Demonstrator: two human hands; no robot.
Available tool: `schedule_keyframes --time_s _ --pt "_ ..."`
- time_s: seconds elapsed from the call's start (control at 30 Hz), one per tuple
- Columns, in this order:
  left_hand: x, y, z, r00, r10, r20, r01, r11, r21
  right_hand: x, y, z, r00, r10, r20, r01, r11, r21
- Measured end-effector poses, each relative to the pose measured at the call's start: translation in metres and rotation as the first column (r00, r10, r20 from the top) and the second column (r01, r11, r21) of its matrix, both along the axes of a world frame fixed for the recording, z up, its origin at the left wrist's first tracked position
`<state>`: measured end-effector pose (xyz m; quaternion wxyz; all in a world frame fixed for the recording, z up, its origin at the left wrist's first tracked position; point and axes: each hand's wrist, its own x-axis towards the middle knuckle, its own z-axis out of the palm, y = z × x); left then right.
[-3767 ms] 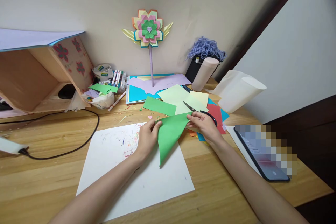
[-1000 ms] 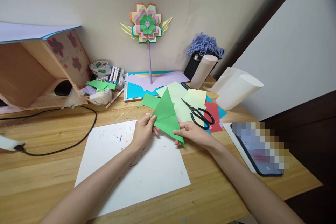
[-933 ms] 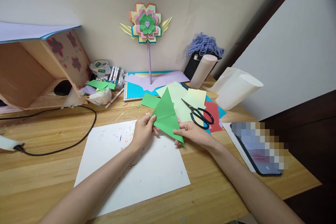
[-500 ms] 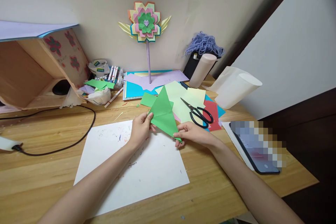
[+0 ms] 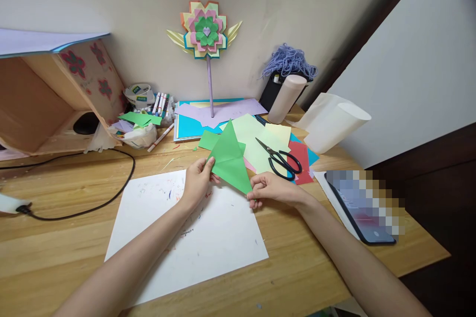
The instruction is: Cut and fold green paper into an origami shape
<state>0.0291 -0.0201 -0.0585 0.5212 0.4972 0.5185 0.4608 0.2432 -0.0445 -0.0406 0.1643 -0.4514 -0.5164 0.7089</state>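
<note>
A green paper (image 5: pixel 229 161) folded to a triangle, with a crease across it, is held up over the white sheet (image 5: pixel 193 242). My left hand (image 5: pixel 199 181) pinches its left edge between thumb and fingers. At its lower right corner, my right hand (image 5: pixel 264 190) grips the tip. The white sheet lies flat on the wooden desk and bears small coloured marks. Black-handled scissors (image 5: pixel 284 163) rest on cut coloured papers (image 5: pixel 249 133) just beyond my right hand.
A paper flower (image 5: pixel 206 32) on a purple stem stands at the back. Left are an open cardboard box (image 5: pixel 89 79), markers (image 5: pixel 161 103) and a black cable (image 5: pixel 130 178). Right are a paper roll (image 5: pixel 336 126), a pinkish cylinder (image 5: pixel 288 99), blue yarn (image 5: pixel 290 62) and a phone (image 5: pixel 357 213).
The green paper has shifted slightly left and tilted a little, and its lower right tip is now more covered by my right hand. Both hands keep their hold.
</note>
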Motion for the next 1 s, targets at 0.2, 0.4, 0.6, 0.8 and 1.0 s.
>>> schedule_keyframes --time_s 0.2,0.4,0.6,0.8,1.0 --pt "-0.001 0.001 -0.002 1.000 0.021 -0.018 -0.020 0.997 0.073 -0.004 -0.003 0.001 0.999 -0.022 0.040 0.022 1.000 0.017" --pt "0.000 0.000 -0.003 1.000 0.002 -0.031 0.000 0.999 0.052 -0.006 -0.007 0.003 0.998 -0.029 0.052 0.029 1.000 0.005" --pt "0.002 -0.001 -0.005 0.992 0.009 -0.128 0.001 0.997 0.071 -0.005 -0.006 0.008 0.976 0.024 0.215 -0.047 0.994 0.104" --pt "-0.002 0.005 -0.001 0.989 0.074 -0.124 -0.068 0.996 0.051 -0.004 -0.008 0.001 0.982 0.109 0.154 -0.109 0.994 -0.006" --pt "-0.007 0.009 -0.002 0.996 0.031 -0.078 -0.028 0.999 0.039 0.005 0.003 0.005 0.994 -0.050 0.100 0.040 0.995 0.095"
